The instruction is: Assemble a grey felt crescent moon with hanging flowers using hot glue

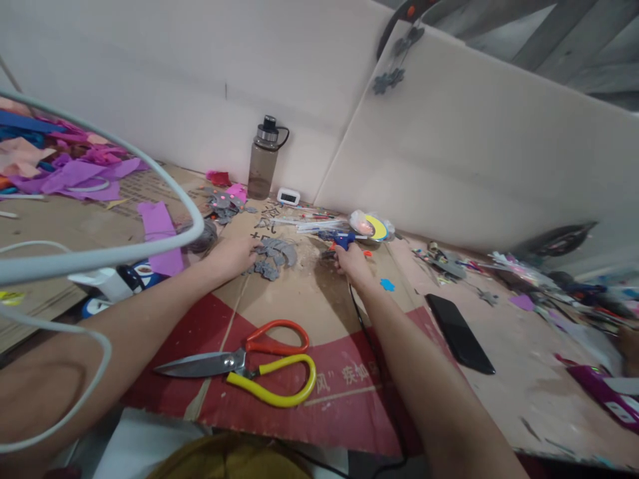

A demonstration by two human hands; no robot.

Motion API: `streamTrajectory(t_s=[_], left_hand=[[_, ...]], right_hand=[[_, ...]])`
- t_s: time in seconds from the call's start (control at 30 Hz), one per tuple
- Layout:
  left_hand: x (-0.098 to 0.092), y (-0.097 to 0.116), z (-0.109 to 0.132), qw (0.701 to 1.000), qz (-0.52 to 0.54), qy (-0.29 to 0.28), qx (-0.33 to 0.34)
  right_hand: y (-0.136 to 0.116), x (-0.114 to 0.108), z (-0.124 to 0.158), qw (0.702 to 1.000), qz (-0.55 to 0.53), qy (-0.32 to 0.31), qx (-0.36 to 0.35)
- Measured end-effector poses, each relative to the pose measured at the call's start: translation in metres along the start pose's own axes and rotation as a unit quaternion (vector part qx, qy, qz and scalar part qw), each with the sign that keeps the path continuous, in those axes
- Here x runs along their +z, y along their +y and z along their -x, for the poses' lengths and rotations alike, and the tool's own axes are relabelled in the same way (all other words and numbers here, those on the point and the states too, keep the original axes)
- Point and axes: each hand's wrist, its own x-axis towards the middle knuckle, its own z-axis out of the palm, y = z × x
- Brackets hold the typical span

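Note:
My left hand [234, 256] reaches forward and rests on a pile of grey felt cut-out shapes [273, 256] on the cardboard sheet [299, 313]; its fingers are partly hidden among the pieces. To the right of that pile, my right hand [352, 261] is closed round the handle of a blue glue gun [342, 238], whose black cord [367, 332] runs back along my forearm.
Big scissors [249, 366] with red and yellow handles lie near me. A black phone [459, 332] lies right. A grey water bottle [263, 159] and white timer [288, 195] stand by the wall. Purple and pink felt scraps [74, 169] heap at left. White cable [100, 253] crosses close.

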Motion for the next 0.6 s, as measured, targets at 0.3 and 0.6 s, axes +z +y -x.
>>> streamTrajectory(t_s=[0.3,0.6], left_hand=[[-0.005,-0.01,-0.003,0.997,0.037,0.071,-0.019],[-0.004,-0.016,-0.021,0.989,0.115,0.083,-0.03]], right_hand=[[0.003,-0.022,0.015,0.939,0.228,0.207,-0.153],[-0.036,0.032,0.055,0.943,0.117,-0.021,-0.311]])
